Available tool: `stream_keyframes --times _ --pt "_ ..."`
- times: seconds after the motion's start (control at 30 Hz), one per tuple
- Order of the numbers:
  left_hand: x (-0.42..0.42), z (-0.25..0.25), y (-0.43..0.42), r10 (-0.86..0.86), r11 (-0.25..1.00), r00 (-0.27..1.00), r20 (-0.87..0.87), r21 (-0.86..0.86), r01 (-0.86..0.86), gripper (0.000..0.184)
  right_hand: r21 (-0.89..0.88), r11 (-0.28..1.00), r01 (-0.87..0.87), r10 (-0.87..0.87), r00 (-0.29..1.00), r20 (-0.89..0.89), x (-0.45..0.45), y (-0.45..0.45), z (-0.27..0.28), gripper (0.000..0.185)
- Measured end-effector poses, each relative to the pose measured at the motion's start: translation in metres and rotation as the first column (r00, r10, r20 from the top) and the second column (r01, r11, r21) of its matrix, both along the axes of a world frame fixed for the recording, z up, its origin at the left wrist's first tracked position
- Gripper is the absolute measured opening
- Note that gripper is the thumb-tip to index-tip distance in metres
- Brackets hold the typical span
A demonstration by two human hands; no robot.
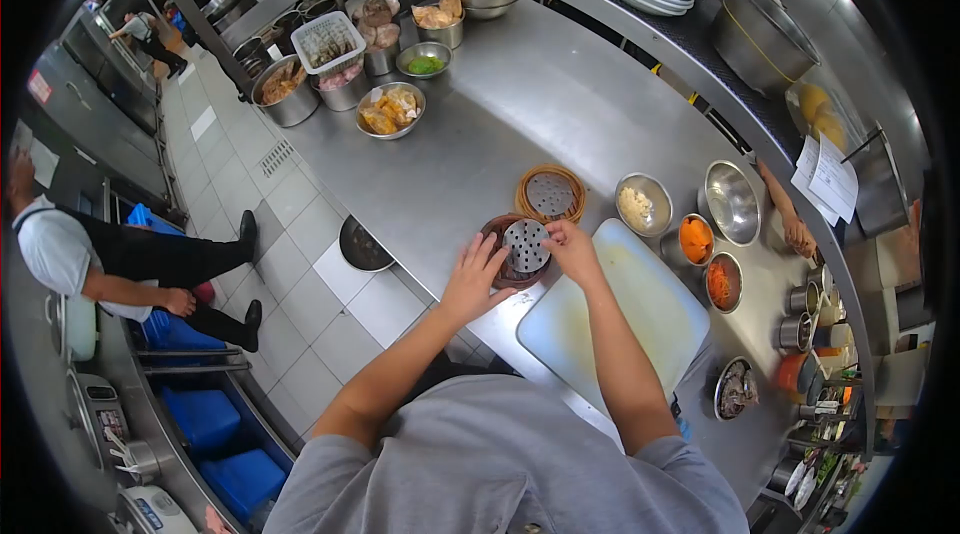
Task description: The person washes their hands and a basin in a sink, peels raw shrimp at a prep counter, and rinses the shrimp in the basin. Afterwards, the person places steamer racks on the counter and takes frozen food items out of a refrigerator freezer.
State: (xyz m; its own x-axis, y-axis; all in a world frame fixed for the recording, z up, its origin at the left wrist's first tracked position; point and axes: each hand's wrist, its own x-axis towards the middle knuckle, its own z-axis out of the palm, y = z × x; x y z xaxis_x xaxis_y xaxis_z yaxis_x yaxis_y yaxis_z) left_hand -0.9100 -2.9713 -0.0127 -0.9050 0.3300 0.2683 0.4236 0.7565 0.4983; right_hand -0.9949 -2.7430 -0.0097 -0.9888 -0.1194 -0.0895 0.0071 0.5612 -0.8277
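A round, dark brown steamer basket (497,225) sits near the table's front edge, left of the cutting board. Inside its rim lies a perforated metal disc (526,246), which looks slightly tilted. My right hand (574,252) pinches the disc's right edge between thumb and fingers. On the opposite side, my left hand (473,276) curves around the basket's left rim, fingers spread over it and thumb at the near side. Just beyond stands a lighter bamboo steamer (579,202) with a similar perforated plate in it. What lies under the disc is hidden.
A pale cutting board (640,324) lies to the right. Past it stand bowls of chopped garlic (634,204), orange pieces (695,238) and shredded carrot (720,282). Food bowls (390,112) crowd the far left corner. Another person (120,269) stands at left; a forearm (785,204) reaches in at right.
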Motion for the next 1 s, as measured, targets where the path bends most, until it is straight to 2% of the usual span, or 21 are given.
stream_keyframes --times 0.07,0.1,0.2,0.27,0.37,0.43,0.47,0.5,0.53,0.57,0.6,0.67,0.7,0.73,0.77,0.8,0.83,0.87,0.9,0.93,1.0 --pt "0.000 -0.003 -0.001 0.003 0.999 1.000 -0.008 0.047 -0.003 0.080 -0.186 0.978 0.098 -0.096 0.995 0.018 0.008 -0.008 -0.002 0.027" --pt "-0.001 -0.005 -0.003 0.006 0.996 1.000 -0.016 0.092 -0.005 0.082 -0.182 0.978 0.102 -0.101 0.995 0.016 0.010 -0.011 -0.002 0.027" --pt "-0.004 -0.002 -0.010 -0.043 0.997 0.999 -0.022 0.068 0.045 0.083 -0.147 0.971 0.188 -0.173 0.979 0.110 0.019 -0.019 0.003 0.023" --pt "-0.006 -0.003 -0.018 -0.083 0.996 0.996 -0.042 0.043 0.084 0.083 0.074 0.989 0.129 -0.099 0.943 -0.317 0.023 -0.021 0.004 0.020" --pt "-0.004 -0.001 -0.041 -0.133 0.988 0.990 -0.058 0.075 0.137 0.077 0.060 0.989 0.134 -0.103 0.925 -0.366 0.025 -0.029 0.009 0.017" --pt "0.003 -0.001 -0.067 -0.205 0.971 0.977 -0.055 0.118 0.210 0.074 -0.109 0.985 0.134 -0.163 0.927 -0.338 0.031 -0.051 0.012 0.015" --pt "0.009 0.006 -0.084 -0.207 0.968 0.975 -0.083 0.123 0.217 0.066 -0.116 0.987 0.112 -0.146 0.927 -0.346 0.034 -0.066 0.012 0.015" --pt "0.015 0.002 -0.106 -0.187 0.974 0.978 -0.091 0.116 0.197 0.066 -0.129 0.986 0.106 -0.136 0.960 -0.246 0.037 -0.080 0.010 0.014" --pt "0.023 -0.002 -0.129 -0.204 0.966 0.978 -0.045 0.151 0.208 0.063 -0.139 0.985 0.100 -0.120 0.982 -0.146 0.039 -0.098 0.010 0.013" --pt "0.029 -0.007 -0.151 -0.220 0.958 0.976 -0.002 0.189 0.216 0.060 -0.143 0.987 0.073 -0.096 0.983 -0.157 0.043 -0.124 0.014 0.013" --pt "0.037 -0.012 -0.175 -0.193 0.964 0.981 -0.013 0.185 0.192 0.060 -0.132 0.991 0.020 -0.036 0.992 -0.120 0.048 -0.153 0.015 0.012" --pt "0.062 -0.025 -0.231 -0.130 0.967 0.964 0.231 0.243 0.072 0.050 -0.149 0.980 -0.129 0.121 0.991 -0.061 0.058 -0.216 0.010 0.012" --pt "0.075 -0.036 -0.259 -0.103 0.971 0.968 0.229 0.235 0.047 0.050 -0.178 0.960 -0.217 0.213 0.976 -0.042 0.062 -0.248 0.003 0.012" --pt "0.087 -0.051 -0.287 -0.027 0.966 0.961 0.275 0.254 -0.046 0.045 -0.184 0.953 -0.240 0.236 0.971 -0.044 0.066 -0.279 -0.003 0.012" --pt "0.101 -0.066 -0.313 0.045 0.952 0.946 0.322 0.272 -0.137 0.041 -0.182 0.918 -0.351 0.359 0.933 0.008 0.071 -0.309 -0.007 0.013" --pt "0.117 -0.079 -0.339 0.133 0.933 0.903 0.408 0.256 -0.253 0.039 -0.181 0.869 -0.461 0.477 0.877 0.058 0.072 -0.331 -0.013 0.014" --pt "0.132 -0.090 -0.364 0.220 0.901 0.845 0.487 0.231 -0.368 0.038 -0.181 0.854 -0.487 0.503 0.863 0.049 0.071 -0.350 -0.024 0.014" --pt "0.146 -0.099 -0.386 0.255 0.888 0.841 0.477 0.228 -0.398 0.038 -0.196 0.791 -0.580 0.605 0.788 0.111 0.069 -0.369 -0.041 0.018" --pt "0.161 -0.108 -0.408 0.333 0.846 0.754 0.567 0.175 -0.505 0.039 -0.214 0.711 -0.670 0.702 0.692 0.167 0.067 -0.389 -0.053 0.022" --pt "0.175 -0.117 -0.428 0.405 0.787 0.648 0.646 0.114 -0.606 0.041 -0.213 0.673 -0.709 0.739 0.657 0.149 0.063 -0.406 -0.058 0.022" --pt "0.202 -0.145 -0.458 0.459 0.709 0.608 0.648 0.145 -0.690 0.041 0.092 0.516 -0.852 0.793 0.516 0.324 0.048 -0.432 -0.070 0.037"
